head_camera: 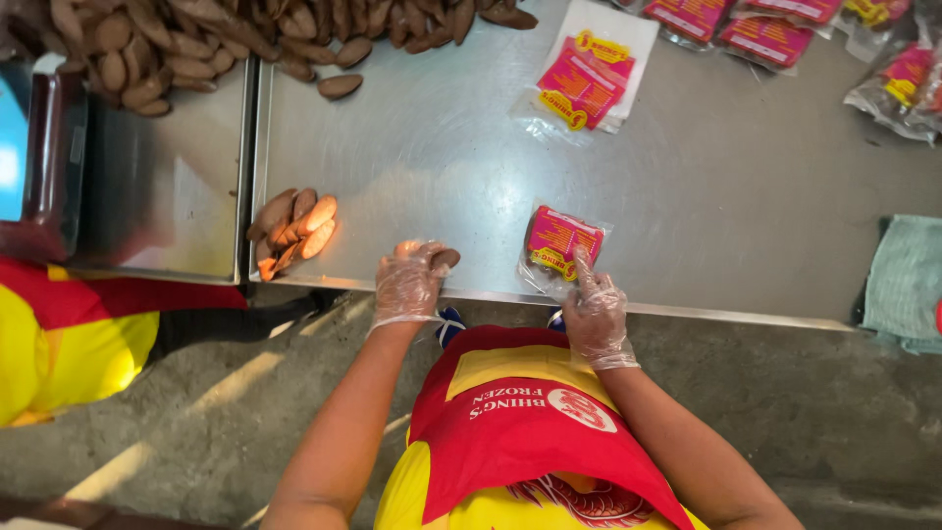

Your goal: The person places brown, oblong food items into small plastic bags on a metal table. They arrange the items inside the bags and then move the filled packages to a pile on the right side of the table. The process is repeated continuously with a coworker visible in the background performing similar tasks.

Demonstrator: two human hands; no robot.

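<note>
1. Head view: my left hand (pixel 407 285), in a thin clear plastic glove, is curled around a brown oval piece (pixel 444 258) at the near edge of the steel table (pixel 442 147); the piece pokes out past my fingers.
2. My right hand (pixel 594 309), gloved the same way, is not gripping anything; its forefinger stretches out and presses on the small clear pouch (pixel 561 242) with a pink and yellow label, which lies flat just right of the oval piece.
3. Well left of that pouch, a little stack of orange-brown flat ovals (pixel 294 231) sits by the table's seam.
4. Far beyond the pouch, along the table's back edge, a big heap of the same brown ovals (pixel 196 39) spreads out, matte and smooth.
5. Behind the pouch lies a bundle of empty labelled pouches (pixel 589 79), glossy and crinkled; more filled packets (pixel 765 34) lie off to the right of it.
6. At the far right of the pouch, a pale green cloth (pixel 908 280) hangs over the table edge.
</note>
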